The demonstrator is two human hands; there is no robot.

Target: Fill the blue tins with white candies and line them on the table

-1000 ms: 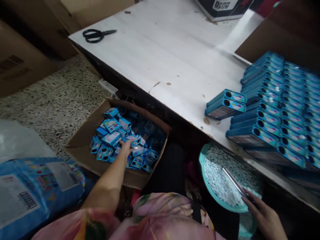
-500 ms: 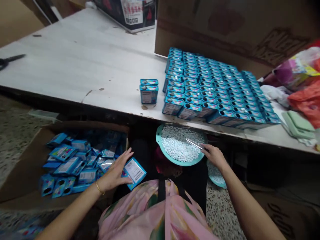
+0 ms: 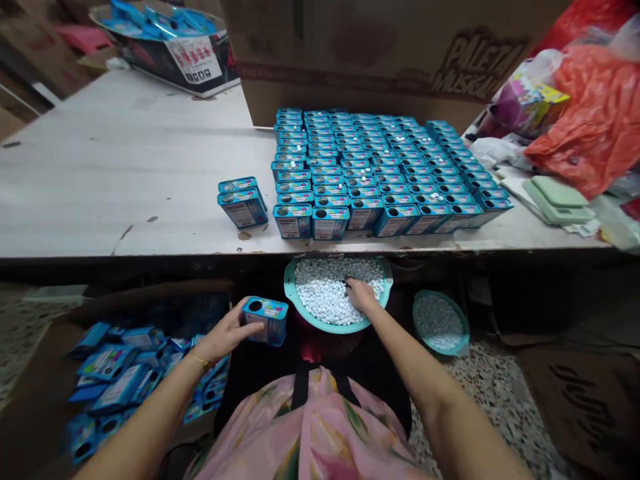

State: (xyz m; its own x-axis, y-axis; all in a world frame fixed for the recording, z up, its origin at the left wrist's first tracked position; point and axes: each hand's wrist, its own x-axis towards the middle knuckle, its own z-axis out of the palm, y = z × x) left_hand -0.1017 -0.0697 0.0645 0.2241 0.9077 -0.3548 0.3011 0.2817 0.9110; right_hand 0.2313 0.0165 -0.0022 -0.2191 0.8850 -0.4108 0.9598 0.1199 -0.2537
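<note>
So the left hand (image 3: pixel 227 333) has a blue box (image 3: pixel 267 325) pinched at its left side, thumb across the front and fingers round the back, pretty snug. The box is roughly upright, dark round hole on top, just left of the green bowl (image 3: pixel 290 287) under the table (image 3: pixel 125 180) edge. Right hand (image 3: pixel 361 297) is over in that bowl, fingers down at the white pellets (image 3: pixel 325 303) next to some small dark bit; honestly can't tell how closed it is or what it's got. Up top there are rows of boxes (image 3: pixel 363 200), plus a pair (image 3: pixel 245 208) just left of them.
</note>
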